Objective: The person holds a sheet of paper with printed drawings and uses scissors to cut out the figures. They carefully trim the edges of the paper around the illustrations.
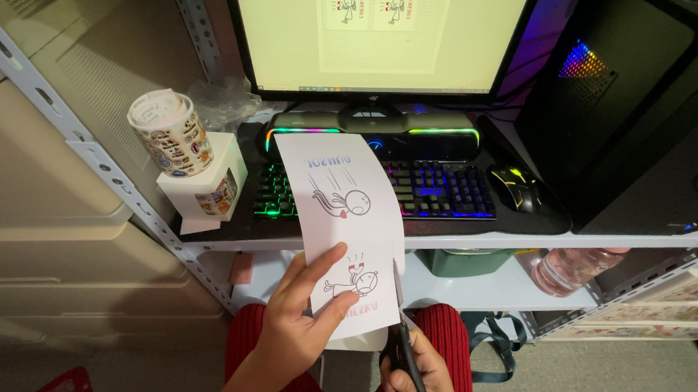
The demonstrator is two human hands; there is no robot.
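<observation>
Paper (339, 220) pinched by left hand (297, 326); right hand (419, 378) apparently grips scissors (404, 345) alongside.

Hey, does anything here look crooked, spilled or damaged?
Nothing looks spilled or damaged. The one askew thing is the roll of stickers, which leans tilted on top of its white box. The left hand holds the printed sheet while the right hand works scissors along its edge.

Two hands, left (296, 330) and right (419, 378), one sheet of paper (339, 220), one pair of scissors (404, 345), one keyboard (414, 192), one mouse (517, 187), one monitor (375, 36), one bottle (571, 268) and one roll of stickers (171, 133) are counted.
</observation>
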